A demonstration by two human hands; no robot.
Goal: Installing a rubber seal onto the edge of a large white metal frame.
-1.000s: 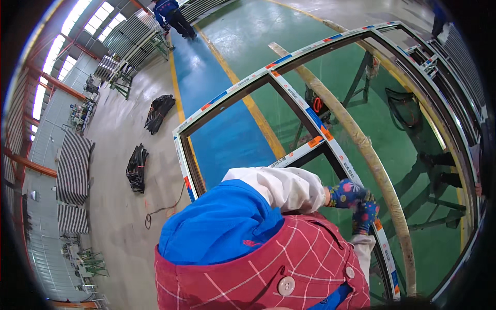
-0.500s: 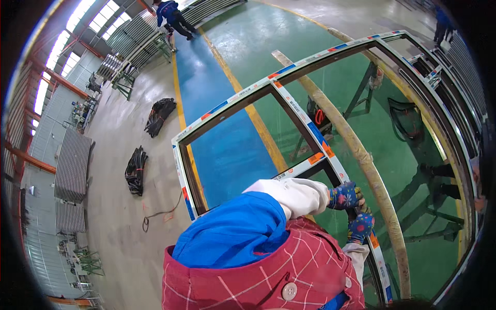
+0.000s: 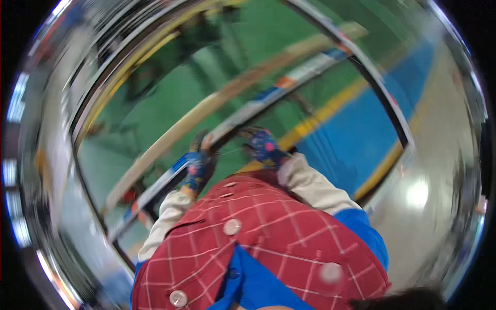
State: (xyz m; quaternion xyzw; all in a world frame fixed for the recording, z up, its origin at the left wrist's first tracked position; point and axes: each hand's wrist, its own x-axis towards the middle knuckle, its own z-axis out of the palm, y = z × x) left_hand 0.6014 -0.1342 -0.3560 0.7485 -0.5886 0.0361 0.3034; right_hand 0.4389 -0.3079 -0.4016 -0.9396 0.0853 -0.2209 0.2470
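Observation:
My left hand, in a dark blue patterned glove, closes over the middle bar of a large window frame. That bar is pale, with blue and orange patches of film, and runs slantwise in front of me. Just right of the left hand, on the near side of the same bar, is my right hand in a matching glove. Its fingers point toward the bar but are dark and smeared, so their grip does not show. Whether anything small lies between the hands cannot be made out.
A long beam in worn pale wrapping runs under the frame, beyond the bar. Green floor shows through the openings, with a blue lane edged in yellow at the right. Blurred dark shapes stand at the far side.
The view has swung round strongly and blurred; the blue lane, at the left before, is now at the right. Both hands remain close together at the frame's bar.

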